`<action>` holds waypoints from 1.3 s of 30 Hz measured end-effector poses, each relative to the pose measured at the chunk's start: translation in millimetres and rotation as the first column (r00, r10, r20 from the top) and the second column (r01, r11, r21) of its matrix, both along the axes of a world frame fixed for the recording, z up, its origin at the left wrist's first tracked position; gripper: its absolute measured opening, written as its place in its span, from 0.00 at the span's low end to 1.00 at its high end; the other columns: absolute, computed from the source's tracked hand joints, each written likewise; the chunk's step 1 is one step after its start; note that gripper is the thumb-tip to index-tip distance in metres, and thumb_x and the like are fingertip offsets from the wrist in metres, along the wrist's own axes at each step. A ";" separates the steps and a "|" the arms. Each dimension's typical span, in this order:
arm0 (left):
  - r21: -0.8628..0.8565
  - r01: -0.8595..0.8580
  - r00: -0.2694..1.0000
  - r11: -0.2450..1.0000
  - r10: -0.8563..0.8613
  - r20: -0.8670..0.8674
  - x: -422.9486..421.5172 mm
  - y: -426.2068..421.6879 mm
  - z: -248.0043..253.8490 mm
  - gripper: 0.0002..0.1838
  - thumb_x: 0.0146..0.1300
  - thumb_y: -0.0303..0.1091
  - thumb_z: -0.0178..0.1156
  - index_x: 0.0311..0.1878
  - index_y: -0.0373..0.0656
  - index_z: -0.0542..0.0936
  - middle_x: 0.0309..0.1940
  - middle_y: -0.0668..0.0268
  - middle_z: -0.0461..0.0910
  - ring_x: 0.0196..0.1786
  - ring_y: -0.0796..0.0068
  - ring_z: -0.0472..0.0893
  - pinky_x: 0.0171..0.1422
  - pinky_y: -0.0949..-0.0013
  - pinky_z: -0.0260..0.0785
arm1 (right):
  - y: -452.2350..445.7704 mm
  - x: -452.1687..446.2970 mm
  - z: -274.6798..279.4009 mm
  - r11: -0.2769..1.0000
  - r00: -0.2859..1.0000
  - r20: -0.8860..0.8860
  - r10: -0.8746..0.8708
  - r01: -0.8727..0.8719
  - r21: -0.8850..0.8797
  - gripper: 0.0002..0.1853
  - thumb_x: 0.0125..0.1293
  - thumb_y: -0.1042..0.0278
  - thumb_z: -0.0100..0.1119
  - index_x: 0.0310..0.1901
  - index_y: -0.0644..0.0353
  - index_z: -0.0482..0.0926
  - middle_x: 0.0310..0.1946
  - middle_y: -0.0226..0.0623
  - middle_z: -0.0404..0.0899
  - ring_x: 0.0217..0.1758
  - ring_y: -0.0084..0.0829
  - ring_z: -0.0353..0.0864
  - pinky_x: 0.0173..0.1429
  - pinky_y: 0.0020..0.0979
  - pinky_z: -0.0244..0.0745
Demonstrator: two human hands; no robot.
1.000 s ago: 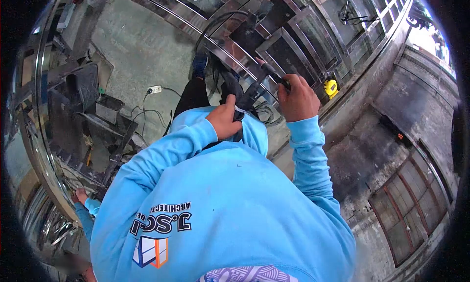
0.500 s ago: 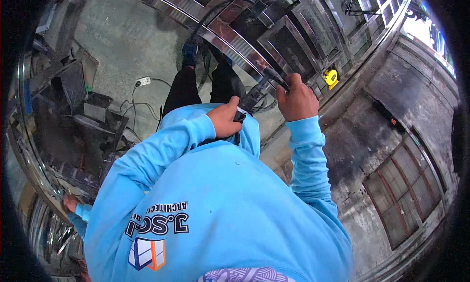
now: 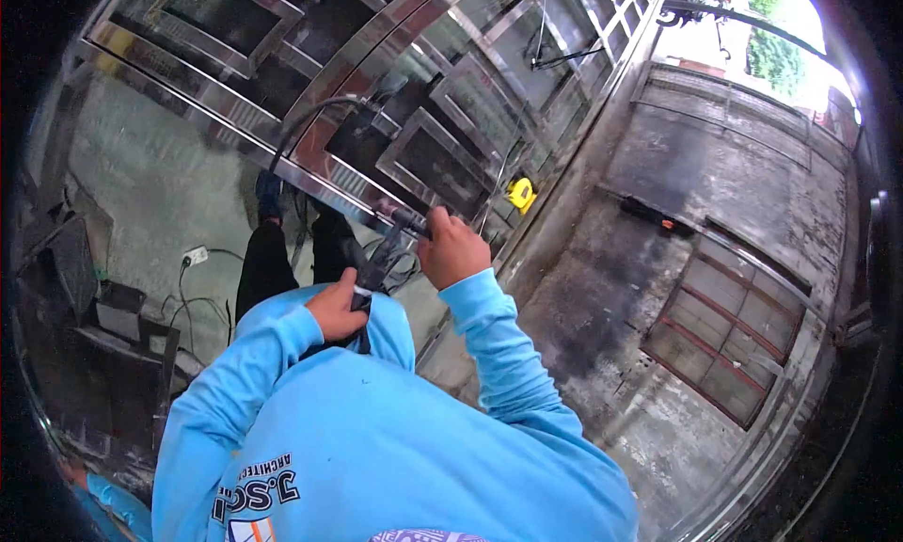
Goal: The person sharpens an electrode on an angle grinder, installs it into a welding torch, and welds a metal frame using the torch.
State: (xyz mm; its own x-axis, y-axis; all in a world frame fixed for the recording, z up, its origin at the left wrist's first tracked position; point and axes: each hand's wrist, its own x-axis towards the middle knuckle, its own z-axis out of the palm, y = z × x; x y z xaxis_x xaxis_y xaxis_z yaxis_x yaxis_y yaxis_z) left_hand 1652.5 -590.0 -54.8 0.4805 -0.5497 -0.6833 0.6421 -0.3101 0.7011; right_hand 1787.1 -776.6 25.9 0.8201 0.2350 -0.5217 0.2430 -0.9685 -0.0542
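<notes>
My left hand (image 3: 337,309) is closed round the rear end of a dark power tool (image 3: 374,267), close to my waist. To its right, my right hand (image 3: 455,248) grips a black handle (image 3: 412,222) that joins the tool's front end. The tool's head lies over the edge of a shiny metal frame (image 3: 320,186). A thick dark cable (image 3: 293,128) arches over the frame beyond the tool. The palms and most of the fingertips are hidden from above.
A yellow tape measure (image 3: 521,195) sits right of the frame. A white power strip (image 3: 196,255) with cords lies on the floor at left. Dark metal boxes (image 3: 120,307) stand at far left. Another person's blue sleeve (image 3: 118,504) shows at bottom left. A barred window (image 3: 724,326) is at right.
The view has swung to the right, so my hands, the tool and the frame appear further left. Both hands keep their grip on the tool. More of the wall and the bright outdoors shows.
</notes>
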 end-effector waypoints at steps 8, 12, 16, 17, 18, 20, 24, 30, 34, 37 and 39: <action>0.004 -0.078 0.995 0.997 0.077 0.068 -12.4 -7.8 -13.7 0.42 0.55 0.43 0.64 0.66 0.28 0.57 0.47 0.34 0.79 0.53 0.39 0.81 0.58 0.50 0.73 | -0.2 1.5 1.1 0.998 0.999 -0.008 0.031 -0.032 -0.049 0.11 0.68 0.56 0.58 0.41 0.55 0.75 0.37 0.45 0.81 0.37 0.55 0.85 0.39 0.54 0.81; -0.009 -0.091 0.991 0.996 0.091 0.096 -13.4 -10.5 -21.8 0.41 0.57 0.44 0.64 0.66 0.29 0.57 0.48 0.33 0.80 0.53 0.37 0.81 0.59 0.49 0.73 | 3.8 6.8 0.5 0.998 1.000 -0.016 0.023 -0.024 -0.062 0.12 0.66 0.57 0.60 0.40 0.57 0.75 0.37 0.48 0.81 0.40 0.56 0.85 0.40 0.54 0.81; -0.050 -0.179 0.975 0.983 0.184 0.124 -21.2 -16.3 -22.1 0.40 0.58 0.45 0.64 0.64 0.29 0.58 0.48 0.33 0.79 0.53 0.35 0.81 0.59 0.47 0.72 | -2.0 5.2 -4.5 0.999 0.999 0.029 0.033 -0.033 -0.003 0.11 0.65 0.60 0.61 0.40 0.57 0.75 0.39 0.49 0.80 0.44 0.57 0.83 0.43 0.54 0.80; -0.051 -0.128 0.989 0.990 0.132 0.070 -13.2 -11.9 -14.1 0.39 0.58 0.44 0.64 0.64 0.28 0.58 0.48 0.32 0.79 0.53 0.35 0.81 0.59 0.48 0.72 | -5.4 5.8 -7.0 0.999 0.999 0.000 0.046 -0.046 -0.009 0.11 0.65 0.59 0.61 0.41 0.57 0.76 0.39 0.49 0.80 0.44 0.57 0.83 0.45 0.53 0.79; -0.058 -0.079 0.996 0.995 0.081 0.027 -4.6 -6.8 -6.7 0.39 0.58 0.43 0.63 0.64 0.27 0.58 0.48 0.32 0.79 0.54 0.35 0.80 0.60 0.48 0.72 | -7.8 7.4 -9.3 0.998 0.998 -0.017 0.060 -0.060 -0.014 0.12 0.66 0.59 0.61 0.41 0.57 0.76 0.40 0.48 0.80 0.44 0.56 0.82 0.46 0.53 0.79; -0.049 -0.082 0.994 0.995 0.085 0.071 -9.3 -10.1 -10.4 0.39 0.58 0.41 0.62 0.64 0.25 0.56 0.49 0.32 0.78 0.56 0.36 0.80 0.60 0.49 0.71 | -8.4 8.6 -10.8 0.997 0.997 -0.072 0.038 -0.042 -0.057 0.12 0.67 0.57 0.59 0.42 0.57 0.77 0.40 0.47 0.81 0.44 0.55 0.82 0.46 0.53 0.78; -0.074 -0.015 0.998 0.997 0.011 -0.058 8.2 4.7 9.6 0.39 0.57 0.39 0.61 0.64 0.23 0.55 0.50 0.32 0.77 0.56 0.37 0.79 0.61 0.50 0.71 | -7.8 5.7 -8.2 0.998 0.999 -0.035 0.022 -0.020 0.065 0.11 0.66 0.60 0.62 0.41 0.57 0.77 0.38 0.47 0.80 0.44 0.55 0.82 0.45 0.53 0.77; -0.099 -0.042 0.999 0.994 0.039 -0.026 1.4 3.7 -2.8 0.40 0.57 0.40 0.62 0.64 0.23 0.55 0.51 0.32 0.77 0.57 0.38 0.79 0.61 0.51 0.71 | 1.2 4.2 -2.6 0.996 0.997 -0.009 0.082 -0.082 0.023 0.13 0.63 0.60 0.65 0.42 0.58 0.75 0.38 0.48 0.79 0.41 0.56 0.81 0.44 0.52 0.78; -0.060 -0.123 0.989 0.991 0.127 0.074 -13.2 -7.4 -16.0 0.42 0.57 0.42 0.62 0.66 0.23 0.55 0.52 0.34 0.77 0.58 0.38 0.79 0.62 0.52 0.71 | -0.3 5.9 -6.4 0.994 0.994 -0.040 0.104 -0.106 -0.038 0.14 0.62 0.62 0.66 0.44 0.58 0.74 0.41 0.49 0.78 0.42 0.57 0.81 0.44 0.53 0.78; -0.075 -0.140 0.987 0.987 0.145 0.066 -19.2 -6.6 -23.7 0.46 0.57 0.44 0.63 0.69 0.24 0.54 0.54 0.34 0.77 0.59 0.39 0.79 0.63 0.53 0.71 | 4.5 5.0 -7.3 0.994 0.994 -0.031 0.105 -0.104 0.041 0.15 0.61 0.62 0.66 0.44 0.58 0.73 0.42 0.51 0.78 0.43 0.58 0.81 0.46 0.54 0.79; -0.113 -0.147 0.987 0.983 0.154 0.055 -19.7 -7.1 -28.6 0.47 0.57 0.45 0.64 0.71 0.24 0.53 0.56 0.34 0.76 0.60 0.39 0.78 0.64 0.53 0.71 | 2.5 6.7 -7.8 0.994 0.994 -0.024 0.110 -0.109 0.010 0.15 0.61 0.62 0.67 0.44 0.58 0.73 0.42 0.53 0.77 0.44 0.59 0.81 0.46 0.54 0.79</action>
State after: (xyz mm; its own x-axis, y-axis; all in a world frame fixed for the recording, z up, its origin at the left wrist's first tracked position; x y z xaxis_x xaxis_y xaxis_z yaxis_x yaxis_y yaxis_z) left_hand 1632.8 -597.1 -83.5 0.6037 -0.5372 -0.5891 0.6289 -0.1332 0.7660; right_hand 1793.9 -774.2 18.1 0.7761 0.3273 -0.5391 0.3460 -0.9356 -0.0699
